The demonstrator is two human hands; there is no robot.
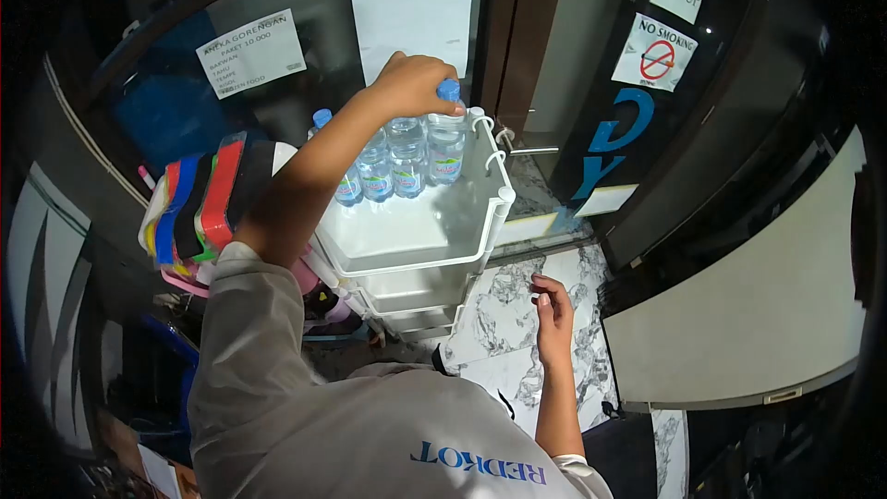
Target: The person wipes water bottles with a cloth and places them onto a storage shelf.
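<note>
My left hand (416,85) reaches over the top tier of a white plastic rack (407,245), its fingers closed around the upper part of a blue-capped water bottle (446,157). That bottle stands upright at the right end of a row of similar bottles (377,171) along the back of the tier. My forearm hides part of the row. Lower down on the right, my right hand (552,314) hangs above the marbled floor, holding nothing, its fingers apart and slightly bent.
Left of the rack is a stack of colourful packages (208,199). Behind stands a glass door with a metal handle (534,151), paper signs (656,51) and a menu sheet (250,53). A pale curved counter (739,305) lies to the right. Lower tiers (416,291) sit below.
</note>
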